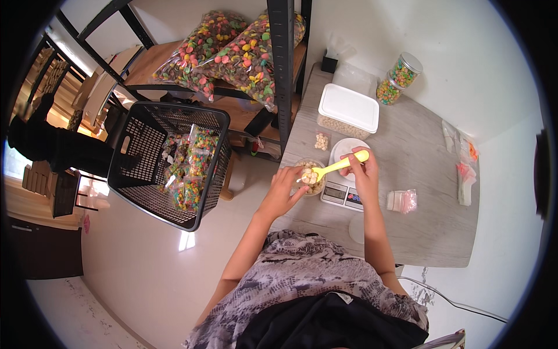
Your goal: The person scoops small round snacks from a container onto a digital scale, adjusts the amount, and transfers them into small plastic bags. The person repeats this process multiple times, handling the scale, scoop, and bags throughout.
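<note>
My right hand grips a yellow plastic spoon whose bowl holds pale round pieces. Beneath the spoon's bowl stands a round clear container of similar pieces. My left hand is at the container's left side, its fingers around a small clear plastic bag by the spoon's tip. A white kitchen scale with a round platform lies just right of the container. Above it, a small filled bag rests on the table near a lidded plastic box of pale pieces.
A black plastic basket with bags of colourful pieces stands left of the grey table. Small empty bags lie right of the scale. Two jars stand at the back. Large filled bags rest on a shelf.
</note>
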The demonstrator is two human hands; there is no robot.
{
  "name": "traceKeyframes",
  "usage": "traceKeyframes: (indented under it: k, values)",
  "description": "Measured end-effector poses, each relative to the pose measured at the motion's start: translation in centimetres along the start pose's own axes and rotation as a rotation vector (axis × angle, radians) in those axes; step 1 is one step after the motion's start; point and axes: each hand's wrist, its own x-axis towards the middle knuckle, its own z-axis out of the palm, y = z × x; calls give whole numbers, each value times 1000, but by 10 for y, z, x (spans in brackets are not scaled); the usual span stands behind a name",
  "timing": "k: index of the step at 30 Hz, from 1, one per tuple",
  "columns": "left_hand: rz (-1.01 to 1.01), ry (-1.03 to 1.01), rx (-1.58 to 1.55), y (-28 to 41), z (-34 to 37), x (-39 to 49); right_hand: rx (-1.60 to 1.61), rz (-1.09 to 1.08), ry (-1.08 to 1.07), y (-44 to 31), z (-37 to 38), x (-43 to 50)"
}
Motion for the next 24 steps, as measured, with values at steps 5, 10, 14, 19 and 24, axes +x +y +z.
traceKeyframes:
  k: [5, 10, 14, 19, 24]
  values:
    - [2, 10, 32, -1, 5, 6, -38, 3, -23, -6, 7, 4]
    - [5, 48, 6, -2, 10, 6, -70, -75, -4, -14, 9, 1]
    - [4, 68, -15, -3, 12, 6, -82, -111, 9, -21, 10, -2]
    - [-3, 66, -29, -4, 12, 6, -75, -124, 28, -28, 11, -3]
    - [9, 71, -20, -4, 13, 7, -112, -112, 6, -36, 14, -6]
